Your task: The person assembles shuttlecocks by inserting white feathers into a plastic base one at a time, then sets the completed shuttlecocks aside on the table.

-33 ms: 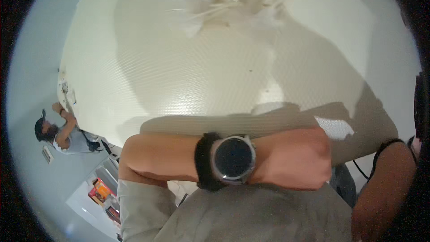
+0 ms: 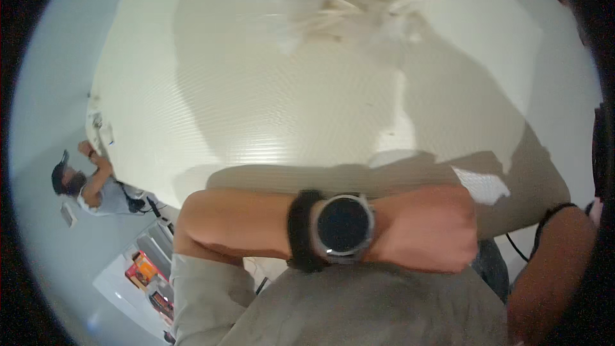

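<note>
My left forearm lies across the front of my body, in front of the near edge of a cream, ribbed table [image 2: 307, 109]. A round dark-faced watch [image 2: 344, 224] and a wide black band [image 2: 303, 230] circle the wrist. My left hand [image 2: 426, 227] is closed in a fist, back upward; its fingers curl out of sight, so anything inside is hidden. My right forearm, with a black strap [image 2: 556, 211] near its end, rises at the lower right. Only a sliver of my right hand [image 2: 596, 209] shows at the dark rim.
Farther along the table lies a blurred heap of pale, finger-like pieces [image 2: 362, 0] among translucent plastic. At the far left, a person [image 2: 93, 186] in a dark cap reaches to the table edge, near small items [image 2: 98, 120]. A white shelf unit [image 2: 115, 291] holds coloured packages [image 2: 144, 270].
The view has shifted slightly, so the table and heap appear a little farther right. My left arm keeps the same pose, its fist still closed.
</note>
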{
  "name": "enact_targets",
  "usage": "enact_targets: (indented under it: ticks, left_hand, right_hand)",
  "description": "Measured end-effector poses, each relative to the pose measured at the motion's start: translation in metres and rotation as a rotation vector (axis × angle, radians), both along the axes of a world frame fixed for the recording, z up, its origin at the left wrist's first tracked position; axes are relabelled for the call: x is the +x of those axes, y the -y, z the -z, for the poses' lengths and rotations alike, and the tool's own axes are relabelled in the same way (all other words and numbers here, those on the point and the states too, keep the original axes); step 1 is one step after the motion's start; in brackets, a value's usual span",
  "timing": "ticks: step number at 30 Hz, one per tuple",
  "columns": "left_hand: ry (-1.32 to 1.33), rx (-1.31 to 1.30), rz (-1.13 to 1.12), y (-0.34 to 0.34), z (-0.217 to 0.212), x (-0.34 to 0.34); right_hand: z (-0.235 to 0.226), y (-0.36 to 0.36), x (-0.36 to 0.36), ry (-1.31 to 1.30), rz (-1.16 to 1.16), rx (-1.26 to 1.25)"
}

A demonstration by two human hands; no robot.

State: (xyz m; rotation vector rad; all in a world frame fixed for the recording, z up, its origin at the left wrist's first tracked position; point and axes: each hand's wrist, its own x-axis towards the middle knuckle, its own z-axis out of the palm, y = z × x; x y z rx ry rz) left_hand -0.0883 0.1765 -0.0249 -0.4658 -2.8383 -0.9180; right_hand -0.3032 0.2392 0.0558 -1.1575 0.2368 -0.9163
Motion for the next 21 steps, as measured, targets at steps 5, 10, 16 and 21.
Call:
enact_targets:
  ticks: [5,10,16,21]
  left_hand:
    - [0.009,0.277,0.044,0.007,-0.003,-0.003]
    - [-0.015,0.091,0.029,0.009,-0.008,0.002]
    - [0.038,0.096,0.023,0.01,-0.01,-0.003]
    - [0.019,0.069,0.179,0.019,-0.016,-0.006]
  right_hand:
    - [0.0,-0.001,0.0,-0.047,0.014,-0.045]
    - [0.006,0.007,0.0,-0.03,-0.009,-0.077]
    - [-0.002,0.006,-0.007,-0.042,-0.037,-0.076]
    - [-0.013,0.008,-0.008,-0.013,-0.081,-0.136]
